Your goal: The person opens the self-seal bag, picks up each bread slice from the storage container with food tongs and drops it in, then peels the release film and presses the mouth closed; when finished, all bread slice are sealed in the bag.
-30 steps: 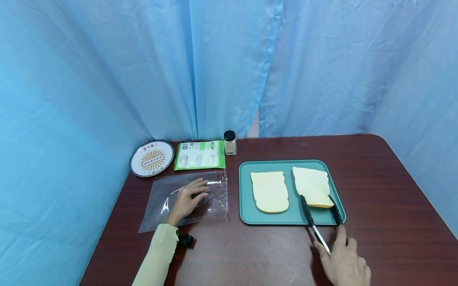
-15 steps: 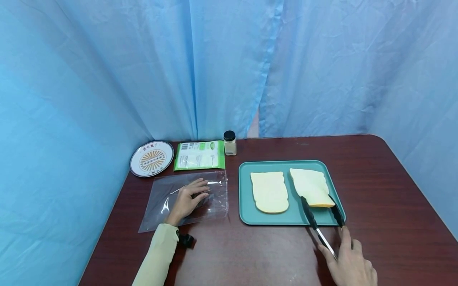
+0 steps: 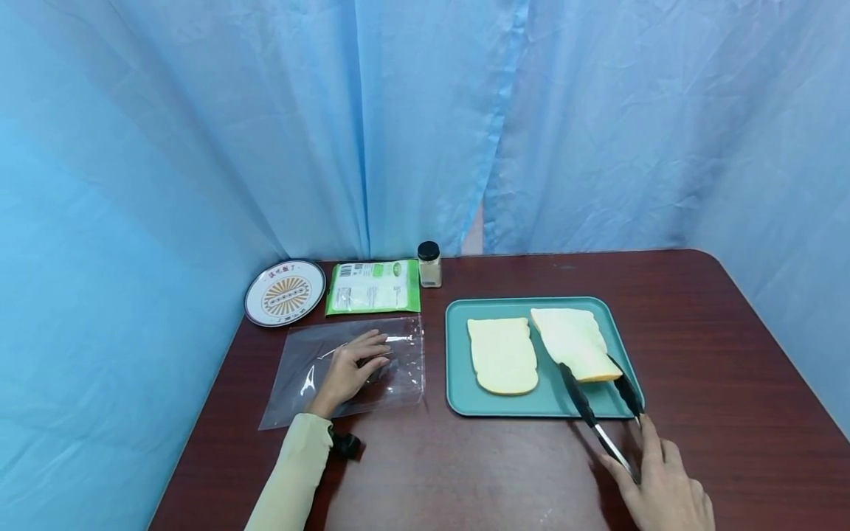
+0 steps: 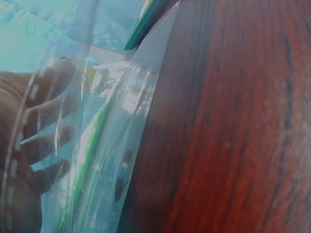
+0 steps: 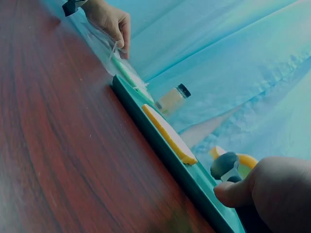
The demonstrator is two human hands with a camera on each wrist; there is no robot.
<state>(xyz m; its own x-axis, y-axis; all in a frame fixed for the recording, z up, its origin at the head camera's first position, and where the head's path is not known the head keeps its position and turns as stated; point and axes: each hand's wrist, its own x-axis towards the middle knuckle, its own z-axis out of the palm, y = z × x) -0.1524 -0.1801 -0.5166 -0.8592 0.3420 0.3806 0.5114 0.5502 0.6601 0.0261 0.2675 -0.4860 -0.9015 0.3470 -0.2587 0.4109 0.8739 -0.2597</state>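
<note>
Plate (image 3: 285,293): far L corner of desk (image 3: 465,472), patterned.
Clear plastic (image 3: 299,369): flat-ish, nr side of plate.
L hand (image 3: 350,372): on clear plastic, fingers apart, film showing betw. them & wrist cam.
Pkt (image 3: 373,287): grn/wht, lying beyond clear plastic.
Jar (image 3: 430,273): upright, blk lid, just R of pkt.
Tray (image 3: 460,398): teal, bears L slice (image 3: 502,356), lying flat.
R slice (image 3: 571,343): over tray's R half, nr end betw. tongs' tips.
Tongs (image 3: 580,398): blk tips, metal arms.
R hand (image 3: 664,490): clamped on tongs.

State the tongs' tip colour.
Tong tips: black, seen best in the head view.
</note>
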